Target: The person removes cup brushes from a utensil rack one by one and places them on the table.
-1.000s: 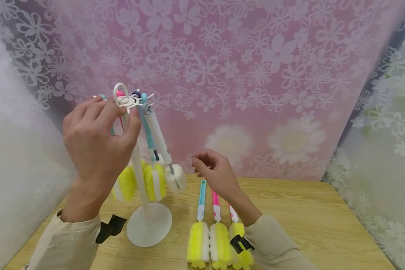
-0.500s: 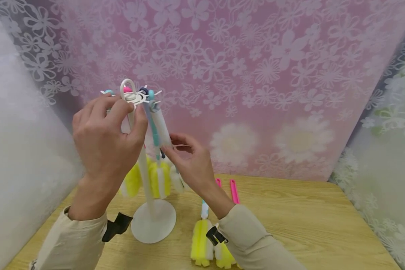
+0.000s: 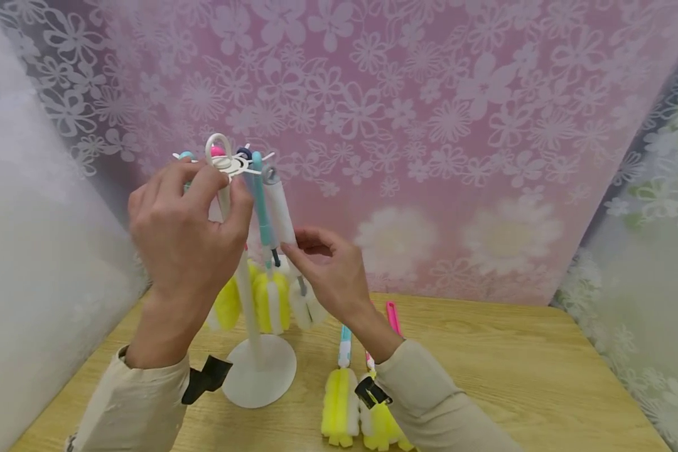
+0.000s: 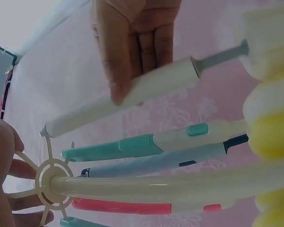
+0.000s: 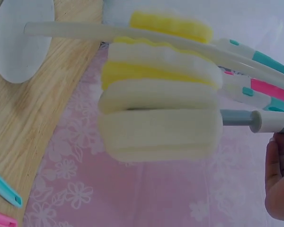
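Note:
My left hand [image 3: 189, 232] grips the top of a white stand [image 3: 260, 373], fingers and thumb at the spoked ring [image 4: 54, 185]. My right hand [image 3: 339, 276] pinches the lower handle of a white sponge bottle brush [image 3: 279, 210] between thumb and fingers. In the left wrist view the upper end of that handle meets the tip of one spoke. Its white sponge head [image 5: 161, 135] hangs below, filling the middle of the right wrist view. Beside it on the ring hang other sponge brushes, among them a teal-handled one [image 4: 132, 146] and a pink-handled one [image 4: 123, 206].
On the wooden table [image 3: 474, 364] lie several yellow-and-white sponge brushes [image 3: 339, 408], one with a pink handle [image 3: 392, 319], partly hidden by my right sleeve. A pink flowered curtain [image 3: 401, 125] stands behind, with pale sheets at both sides.
My right hand has moved left and up from above the lying brushes and taken hold of the white brush's handle. That handle has swung slightly right. The left hand keeps its grip on the stand.

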Tool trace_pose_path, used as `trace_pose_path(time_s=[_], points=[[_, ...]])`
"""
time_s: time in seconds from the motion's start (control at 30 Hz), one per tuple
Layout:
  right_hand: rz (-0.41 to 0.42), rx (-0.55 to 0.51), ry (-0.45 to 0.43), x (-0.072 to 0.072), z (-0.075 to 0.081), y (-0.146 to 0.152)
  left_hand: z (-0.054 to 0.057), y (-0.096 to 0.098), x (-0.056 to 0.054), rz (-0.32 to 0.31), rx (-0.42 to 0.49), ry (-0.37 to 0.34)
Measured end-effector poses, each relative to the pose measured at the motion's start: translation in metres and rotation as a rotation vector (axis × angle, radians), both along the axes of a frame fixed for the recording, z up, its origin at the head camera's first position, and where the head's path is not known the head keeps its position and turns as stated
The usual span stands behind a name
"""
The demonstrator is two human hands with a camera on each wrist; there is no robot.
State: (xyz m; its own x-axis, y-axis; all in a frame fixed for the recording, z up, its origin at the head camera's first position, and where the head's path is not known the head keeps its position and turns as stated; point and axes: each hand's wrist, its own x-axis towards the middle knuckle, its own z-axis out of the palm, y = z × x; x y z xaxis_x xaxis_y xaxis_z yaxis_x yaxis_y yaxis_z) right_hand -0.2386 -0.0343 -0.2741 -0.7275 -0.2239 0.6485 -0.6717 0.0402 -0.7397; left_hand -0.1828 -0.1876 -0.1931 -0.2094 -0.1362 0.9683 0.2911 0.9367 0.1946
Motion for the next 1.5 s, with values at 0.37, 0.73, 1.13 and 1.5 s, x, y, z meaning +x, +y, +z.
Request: trace_pose_path(time_s=[0.37, 0.73, 1.13, 1.5], points=[[-0.052, -0.030, 0.077, 0.002, 0.012, 0.045, -0.002, 0.001, 0.000, -0.014, 0.017, 0.014], [-0.286, -0.024, -0.050, -0.015, 0.000, 0.125, -0.002, 0.000, 0.001, -0.013, 0.015, 0.021], [-0.405, 0.179, -0.514, -0.025, -0.054, 0.215, -0.004, 0.002, 0.000, -0.005, 0.017, 0.026], [-0.380, 0.288, -0.804, -0.030, -0.113, 0.241, -0.004, 0.003, 0.000, -0.001, 0.021, 0.028]])
